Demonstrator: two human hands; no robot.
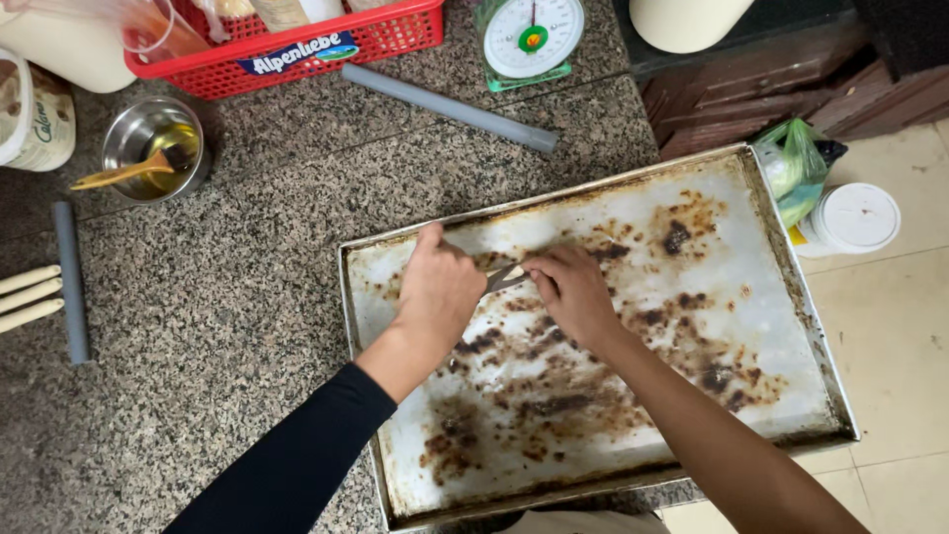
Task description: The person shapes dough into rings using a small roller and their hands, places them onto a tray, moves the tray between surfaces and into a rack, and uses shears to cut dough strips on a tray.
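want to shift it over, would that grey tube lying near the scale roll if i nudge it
Probably. The grey tube looks round and smooth, lying loose on the flat speckled counter, so a sideways nudge would likely roll it. It looks straight and stiff, so it should not flex. Pushed lengthwise, it would more likely slide.

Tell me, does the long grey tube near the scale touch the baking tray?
Apart. The head view shows bare granite counter between the grey tube and the baking tray.

A red plastic basket (297,44) at the top edge bears a white-and-blue label strip (297,54). Far left stands a cream tub (35,114) with a printed label — partly cut off. Right of the tray, a green plastic bag (796,168) lies beside a white-lidded jar (852,220).
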